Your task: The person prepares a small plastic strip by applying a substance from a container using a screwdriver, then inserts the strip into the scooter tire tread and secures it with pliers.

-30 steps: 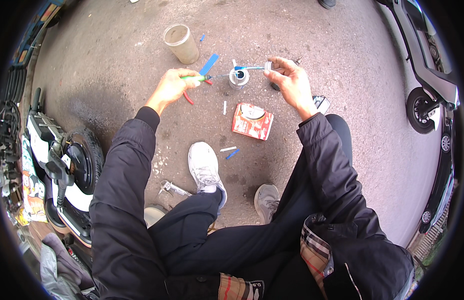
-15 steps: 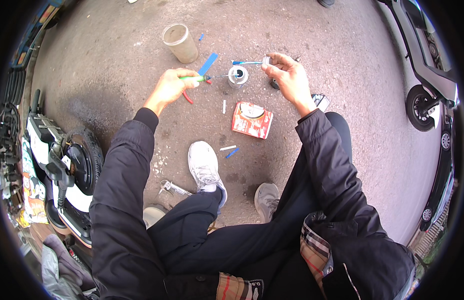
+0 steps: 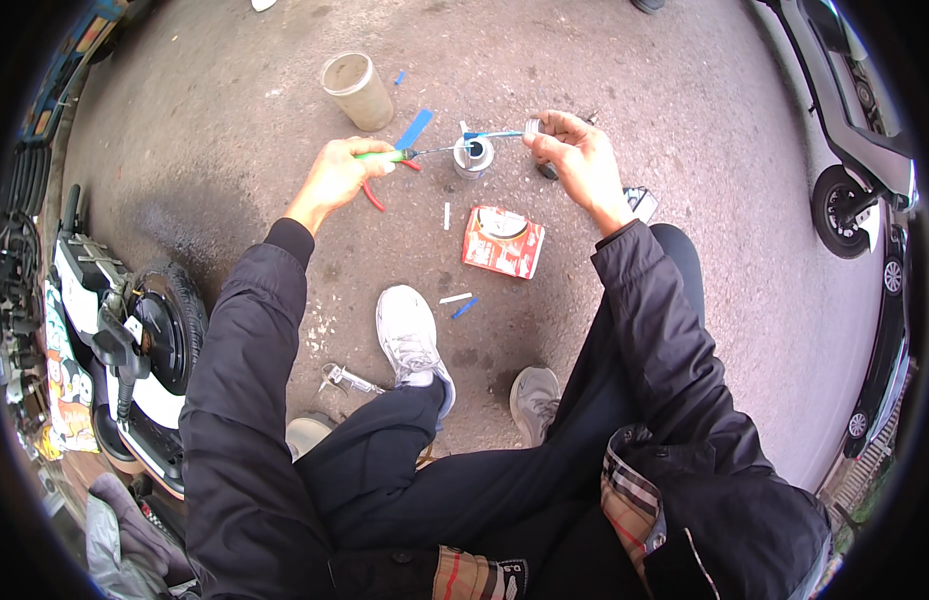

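Note:
My left hand (image 3: 336, 172) is closed round the green handle of a thin metal-shafted hand tool (image 3: 384, 156). Its shaft reaches right, ending at the mouth of a small silver can (image 3: 472, 168) standing on the ground. Between the fingers of my right hand (image 3: 582, 158) is a silver screw cap (image 3: 531, 128) with a brush (image 3: 496, 134) fixed to it. The blue-coated brush points left, its end over the can's mouth, close to the tool's tip; whether they touch I cannot tell. Red-handled pliers or cutters (image 3: 372, 195) lie under my left hand, partly hidden.
Beyond my left hand stand a dirty plastic tub (image 3: 364, 103) and a blue strip (image 3: 414, 130). A red and white box (image 3: 503, 243) and small white and blue scraps lie nearer. A metal tool (image 3: 349, 380) rests by my shoe. Scooter (image 3: 134, 330) at left; parked vehicle (image 3: 854, 130) at right.
The brush end has dropped slightly toward the can's mouth and the tool's tip. My left hand stays nearly where it was, still on the green-handled tool.

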A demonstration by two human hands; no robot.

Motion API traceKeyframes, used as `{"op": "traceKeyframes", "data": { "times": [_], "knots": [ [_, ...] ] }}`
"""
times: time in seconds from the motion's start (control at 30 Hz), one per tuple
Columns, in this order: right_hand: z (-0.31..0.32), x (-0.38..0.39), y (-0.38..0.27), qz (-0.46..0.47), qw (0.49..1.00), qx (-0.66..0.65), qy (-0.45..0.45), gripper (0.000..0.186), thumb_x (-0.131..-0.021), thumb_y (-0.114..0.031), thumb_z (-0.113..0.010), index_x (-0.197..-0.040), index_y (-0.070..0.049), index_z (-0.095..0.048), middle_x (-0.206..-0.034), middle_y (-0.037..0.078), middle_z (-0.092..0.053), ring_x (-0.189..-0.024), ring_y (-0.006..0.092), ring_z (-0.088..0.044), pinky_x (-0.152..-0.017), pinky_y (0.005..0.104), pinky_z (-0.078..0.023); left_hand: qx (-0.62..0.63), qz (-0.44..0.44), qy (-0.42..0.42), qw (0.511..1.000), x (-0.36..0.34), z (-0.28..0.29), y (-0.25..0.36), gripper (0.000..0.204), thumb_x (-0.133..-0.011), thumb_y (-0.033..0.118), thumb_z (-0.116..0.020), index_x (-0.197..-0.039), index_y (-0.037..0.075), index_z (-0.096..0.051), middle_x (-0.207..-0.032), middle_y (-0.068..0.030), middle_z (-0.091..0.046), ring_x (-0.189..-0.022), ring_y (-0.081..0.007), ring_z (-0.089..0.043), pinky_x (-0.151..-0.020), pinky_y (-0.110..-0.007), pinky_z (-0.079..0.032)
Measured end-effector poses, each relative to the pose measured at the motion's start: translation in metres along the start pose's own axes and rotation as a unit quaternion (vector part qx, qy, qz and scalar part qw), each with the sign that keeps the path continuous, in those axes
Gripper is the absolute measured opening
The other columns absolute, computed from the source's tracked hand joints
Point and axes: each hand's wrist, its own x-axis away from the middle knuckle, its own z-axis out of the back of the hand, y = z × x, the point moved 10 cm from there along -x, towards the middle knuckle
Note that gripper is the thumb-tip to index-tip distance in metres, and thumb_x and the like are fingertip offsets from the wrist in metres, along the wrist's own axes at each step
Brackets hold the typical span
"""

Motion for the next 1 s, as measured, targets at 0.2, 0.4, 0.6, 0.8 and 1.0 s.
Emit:
{"op": "traceKeyframes", "data": {
  "times": [0.2, 0.4, 0.6, 0.8, 1.0],
  "knots": [
    [0.001, -0.006, 0.002, 0.011, 0.999, 0.027, 0.012, 0.049, -0.089, -0.020, -0.082, -0.128, 0.007, -0.068, -0.088, 0.004, -0.071, -0.081, 0.0097, -0.065, -0.076, 0.0263, -0.053, -0.039, -0.037, -0.006, 0.999, 0.004, -0.004, 0.011, 0.033, -0.087, 0.010, -0.077, -0.118, 0.000, -0.077, -0.115, -0.0084, -0.071, -0.105, -0.0193, -0.066, -0.095, -0.034, -0.050],
    [0.002, -0.001, 0.002, -0.008, 1.000, 0.005, -0.008, 0.049, -0.089, -0.017, -0.080, -0.128, 0.008, -0.067, -0.089, 0.006, -0.071, -0.081, 0.0105, -0.065, -0.075, 0.0262, -0.053, -0.044, -0.042, -0.008, 0.998, 0.003, -0.003, 0.015, 0.034, -0.088, 0.012, -0.076, -0.120, 0.001, -0.076, -0.115, -0.0084, -0.071, -0.109, -0.0200, -0.066, -0.098, -0.034, -0.048],
    [0.004, 0.003, -0.002, -0.006, 1.000, -0.021, -0.003, 0.050, -0.088, -0.018, -0.081, -0.128, 0.009, -0.067, -0.089, 0.006, -0.071, -0.079, 0.0107, -0.065, -0.074, 0.0258, -0.053, -0.034, -0.039, -0.001, 0.999, 0.002, 0.001, 0.014, 0.035, -0.088, 0.011, -0.076, -0.120, -0.001, -0.076, -0.114, -0.0083, -0.071, -0.109, -0.0198, -0.065, -0.098, -0.034, -0.048],
    [0.000, -0.004, -0.002, 0.014, 1.000, 0.006, 0.006, 0.048, -0.090, -0.020, -0.081, -0.128, 0.008, -0.068, -0.085, 0.005, -0.071, -0.078, 0.0099, -0.065, -0.073, 0.0260, -0.053, -0.053, -0.050, -0.008, 0.997, 0.005, -0.002, 0.017, 0.035, -0.087, 0.012, -0.076, -0.119, -0.001, -0.076, -0.114, -0.0081, -0.071, -0.110, -0.0196, -0.065, -0.098, -0.033, -0.048],
    [0.002, 0.000, 0.000, 0.003, 1.000, 0.005, -0.002, 0.048, -0.090, -0.020, -0.081, -0.127, 0.008, -0.068, -0.085, 0.005, -0.071, -0.078, 0.0094, -0.065, -0.073, 0.0262, -0.053, -0.019, -0.043, 0.005, 0.999, 0.005, 0.003, 0.017, 0.032, -0.087, 0.012, -0.076, -0.117, 0.001, -0.078, -0.110, -0.0087, -0.073, -0.102, -0.0181, -0.067, -0.092, -0.033, -0.051]
  ]
}}
